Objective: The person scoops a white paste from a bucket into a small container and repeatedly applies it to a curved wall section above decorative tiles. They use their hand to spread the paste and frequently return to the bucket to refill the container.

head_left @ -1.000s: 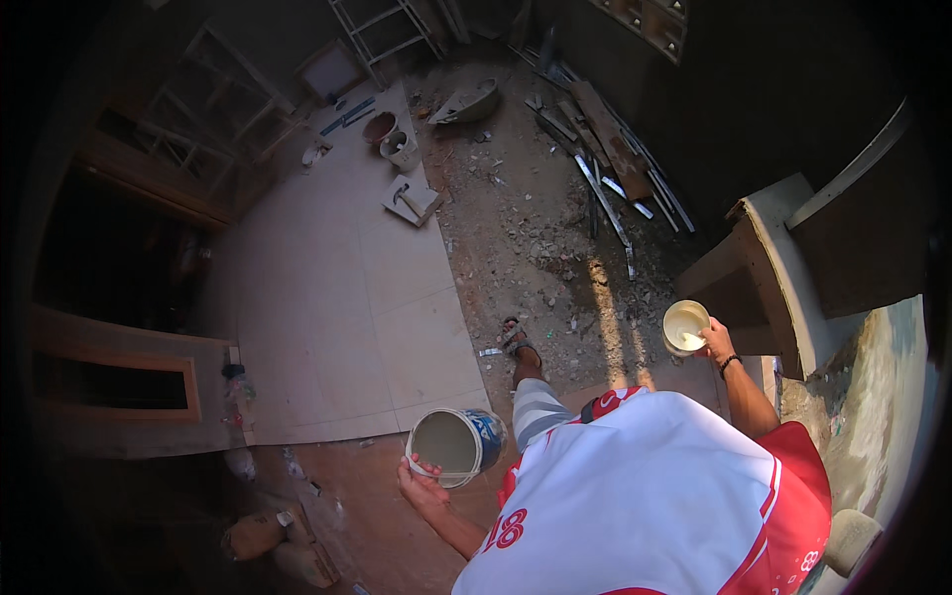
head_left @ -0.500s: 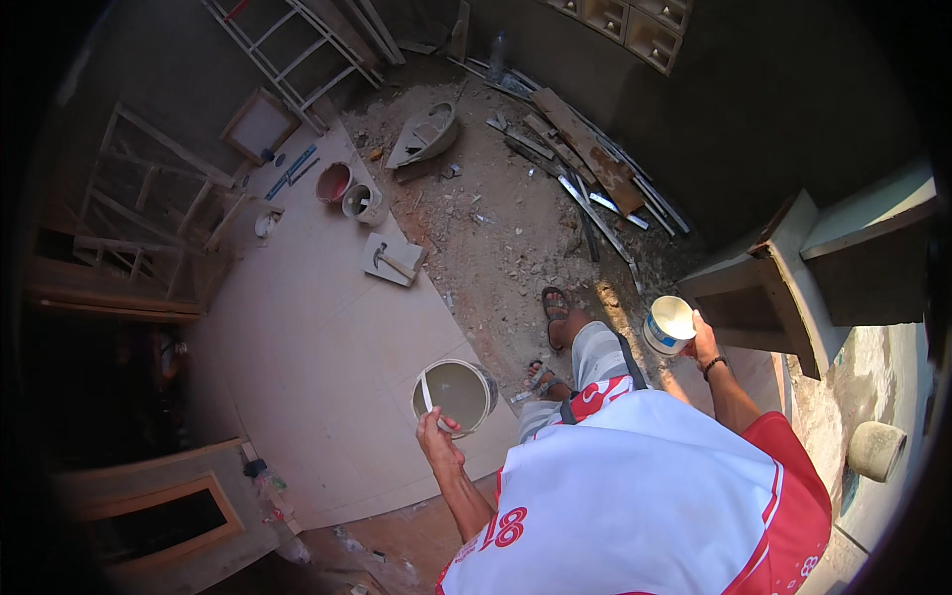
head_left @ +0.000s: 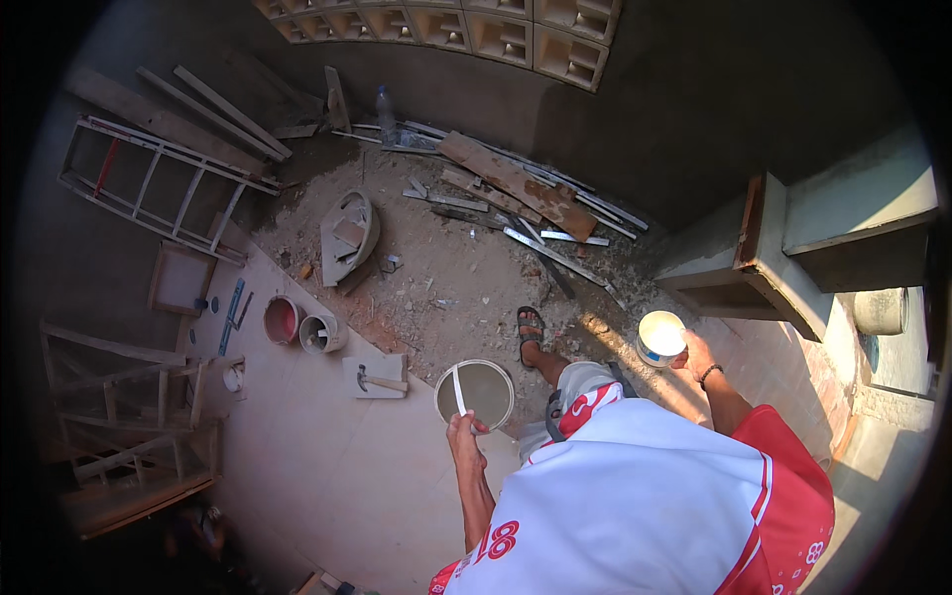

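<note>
My left hand (head_left: pixel 465 438) is closed on the narrow white handle (head_left: pixel 458 390) of a round bucket (head_left: pixel 510 399). Greyish content shows inside the bucket, below the handle. To the right, my right hand (head_left: pixel 695 355) grips the side of a small white tub (head_left: pixel 658 338) with a blue label. The inside of the tub looks pale and bright in the sunlight; I cannot tell how full it is. My right fingers are partly hidden by the tub.
A hammer (head_left: pixel 381 383) lies on a pale block (head_left: pixel 361 369) at left. Beyond are a red-lined bucket (head_left: pixel 283 320), a white bucket (head_left: pixel 318 334), a rubble-filled basin (head_left: pixel 349 241), planks (head_left: pixel 516 183), metal strips and a ladder (head_left: pixel 159 193). A concrete ledge (head_left: pixel 773 248) juts out at right.
My view has turned and moved forward over the floor. The bucket and tub travel with my hands, both still held. The hammer and block now appear lower, level with the bucket.
</note>
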`<control>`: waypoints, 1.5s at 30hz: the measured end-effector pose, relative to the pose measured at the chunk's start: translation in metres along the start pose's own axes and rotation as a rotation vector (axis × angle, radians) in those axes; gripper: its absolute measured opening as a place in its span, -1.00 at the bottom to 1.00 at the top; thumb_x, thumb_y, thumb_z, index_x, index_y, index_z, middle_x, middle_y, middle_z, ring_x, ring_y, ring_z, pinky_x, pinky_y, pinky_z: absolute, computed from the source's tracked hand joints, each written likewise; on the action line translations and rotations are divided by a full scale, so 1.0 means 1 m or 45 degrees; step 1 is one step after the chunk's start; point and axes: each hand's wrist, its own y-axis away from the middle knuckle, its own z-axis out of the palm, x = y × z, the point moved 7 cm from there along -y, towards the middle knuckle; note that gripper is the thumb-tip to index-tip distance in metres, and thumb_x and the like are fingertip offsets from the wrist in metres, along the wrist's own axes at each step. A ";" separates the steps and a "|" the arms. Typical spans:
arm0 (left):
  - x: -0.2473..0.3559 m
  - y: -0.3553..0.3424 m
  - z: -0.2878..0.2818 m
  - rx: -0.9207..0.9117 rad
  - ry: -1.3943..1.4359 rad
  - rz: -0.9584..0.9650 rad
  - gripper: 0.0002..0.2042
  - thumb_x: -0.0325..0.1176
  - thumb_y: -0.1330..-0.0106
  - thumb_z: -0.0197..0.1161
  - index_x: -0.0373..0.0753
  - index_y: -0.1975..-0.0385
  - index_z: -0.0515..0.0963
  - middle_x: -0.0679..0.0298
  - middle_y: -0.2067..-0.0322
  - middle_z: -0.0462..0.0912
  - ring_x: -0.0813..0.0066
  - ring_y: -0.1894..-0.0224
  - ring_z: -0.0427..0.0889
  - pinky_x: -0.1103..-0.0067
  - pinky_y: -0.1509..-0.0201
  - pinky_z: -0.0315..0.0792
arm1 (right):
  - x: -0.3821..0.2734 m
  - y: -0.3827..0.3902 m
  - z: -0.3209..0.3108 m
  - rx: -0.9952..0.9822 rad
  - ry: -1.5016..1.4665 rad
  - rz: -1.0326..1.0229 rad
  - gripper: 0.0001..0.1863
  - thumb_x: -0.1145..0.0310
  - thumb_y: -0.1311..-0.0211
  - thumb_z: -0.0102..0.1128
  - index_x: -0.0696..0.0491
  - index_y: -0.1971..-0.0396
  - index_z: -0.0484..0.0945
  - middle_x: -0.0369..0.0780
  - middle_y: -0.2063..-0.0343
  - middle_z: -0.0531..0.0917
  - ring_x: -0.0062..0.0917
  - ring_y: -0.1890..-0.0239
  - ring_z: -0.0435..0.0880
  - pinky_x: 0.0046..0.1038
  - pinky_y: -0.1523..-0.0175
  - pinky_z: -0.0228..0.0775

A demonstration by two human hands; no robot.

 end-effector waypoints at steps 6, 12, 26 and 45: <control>0.042 -0.095 0.074 -0.185 -0.124 -0.034 -0.87 -0.29 -0.22 0.17 -0.18 0.35 0.46 0.32 0.58 0.46 0.52 0.31 0.42 0.53 0.00 0.18 | -0.086 0.010 0.068 -0.242 0.007 -0.199 -0.42 0.18 -0.27 0.08 -0.06 -0.29 0.29 -0.21 0.03 0.58 -0.48 0.13 0.64 -0.34 0.16 0.61; 0.045 -0.189 0.122 -0.369 -0.327 -0.128 -0.83 -0.27 -0.20 0.18 -0.17 0.28 0.47 0.33 0.47 0.51 0.50 0.26 0.43 0.53 0.05 0.24 | -0.097 0.051 0.088 -0.133 -0.085 -0.180 -0.38 0.38 -0.21 0.04 0.09 -0.32 0.24 -0.19 -0.05 0.53 -0.47 0.02 0.61 -0.40 0.10 0.61; -0.006 -0.394 0.235 -0.581 -0.558 -0.439 -0.75 -0.43 -0.07 0.20 -0.29 0.23 0.45 0.19 0.39 0.53 0.31 0.30 0.54 0.38 0.21 0.41 | 0.115 0.305 0.103 0.756 -0.494 0.370 -0.45 0.32 -0.20 0.01 -0.07 -0.25 0.27 -0.22 0.07 0.54 -0.33 0.27 0.67 -0.37 0.39 0.61; -0.091 -0.556 0.267 -0.552 -0.749 -0.068 -0.57 -0.38 -0.08 0.15 -0.33 -0.01 0.43 0.03 0.18 0.58 0.11 0.11 0.55 0.36 0.00 0.38 | 0.045 0.287 0.158 0.763 -0.295 0.359 -0.35 0.08 0.02 0.35 -0.15 -0.12 0.36 -0.24 0.09 0.58 -0.34 0.20 0.66 -0.32 0.36 0.59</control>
